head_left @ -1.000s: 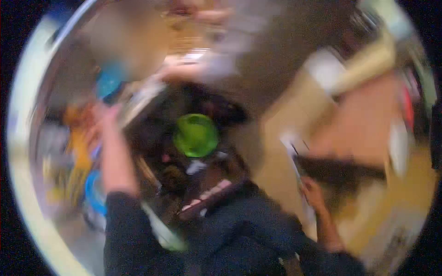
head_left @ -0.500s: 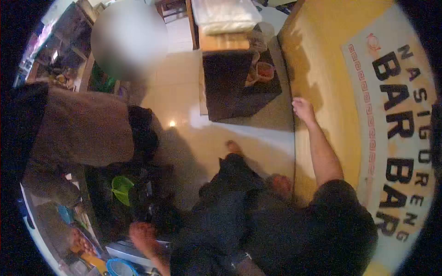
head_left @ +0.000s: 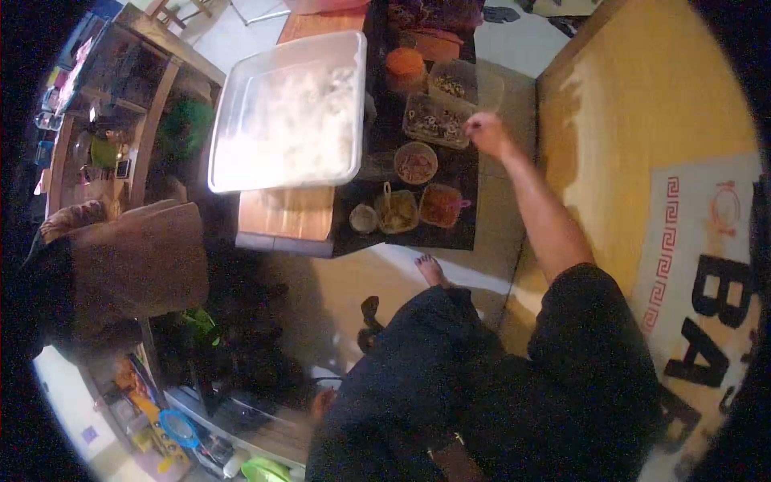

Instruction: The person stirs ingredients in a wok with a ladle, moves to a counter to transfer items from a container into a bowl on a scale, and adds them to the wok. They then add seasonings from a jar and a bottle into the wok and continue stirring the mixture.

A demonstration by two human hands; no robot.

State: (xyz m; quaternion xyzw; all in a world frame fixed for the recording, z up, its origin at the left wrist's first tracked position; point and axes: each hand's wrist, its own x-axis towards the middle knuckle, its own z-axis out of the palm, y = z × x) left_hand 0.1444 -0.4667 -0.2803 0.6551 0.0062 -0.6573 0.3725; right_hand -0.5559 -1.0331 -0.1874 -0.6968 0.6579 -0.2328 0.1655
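Observation:
My right hand [head_left: 488, 136] is over the right edge of a dark shelf, its fingers curled together beside a clear tub of mixed dark and pale pieces [head_left: 436, 120]. Whether anything is between the fingertips is too small to tell. Low on the left, my left hand [head_left: 323, 401] is only partly visible against my dark clothing, its fingers hidden. Nearer me on the shelf are a round tub [head_left: 415, 163], a tub with a spoon [head_left: 397, 212] and a tub of orange-red food [head_left: 441, 205]. An orange-lidded jar [head_left: 405, 67] stands farther back.
A large translucent box [head_left: 287, 116] sits on the wooden counter [head_left: 287, 214]. A brown cloth [head_left: 144, 261] lies at left, near a glass-fronted cabinet [head_left: 120, 96]. A blue-rimmed strainer [head_left: 178, 428] is at lower left. A yellow wall with a banner [head_left: 699, 241] stands at right.
The view has moved closer to the counter and its tubs. My right hand is now beside the tubs instead of by the wall. My left hand is nearer my body. The person at upper left is out of view.

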